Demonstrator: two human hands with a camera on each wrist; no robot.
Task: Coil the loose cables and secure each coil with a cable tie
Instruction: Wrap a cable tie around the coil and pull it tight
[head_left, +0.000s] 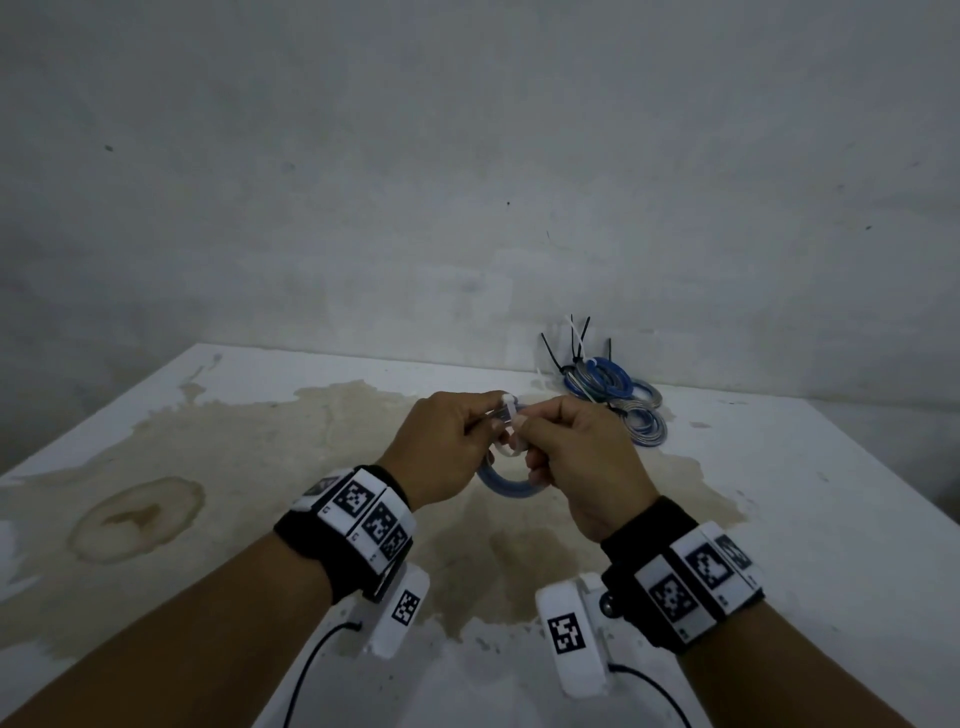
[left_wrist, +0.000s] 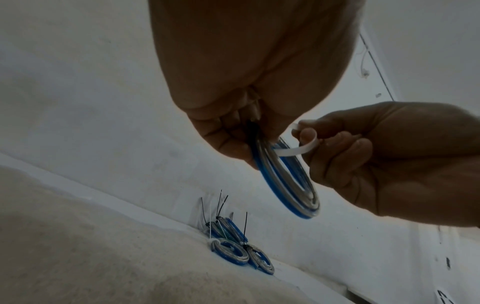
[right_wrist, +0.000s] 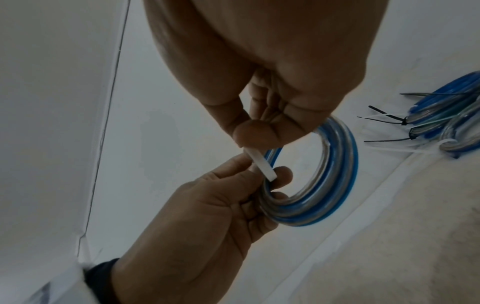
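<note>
Several tied coils (head_left: 613, 395) lie at the worktop's (head_left: 779, 493) far edge; left hand (head_left: 441, 452) grips another coil (right_wrist: 324, 185), right hand (head_left: 576, 457) pinches its tie (left_wrist: 298, 150), unfastened.

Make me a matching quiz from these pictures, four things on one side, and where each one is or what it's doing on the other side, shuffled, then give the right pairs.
Things
1. left hand
2. right hand
3. white cable tie
4. tied coils

States
A. lie in a heap on the table near the wall
B. pinches the tie's strap
C. looped round the blue and clear coil, not yet pulled tight
D. grips the coil held above the table

Pairs: 1-D, 2-B, 3-C, 4-A
</note>
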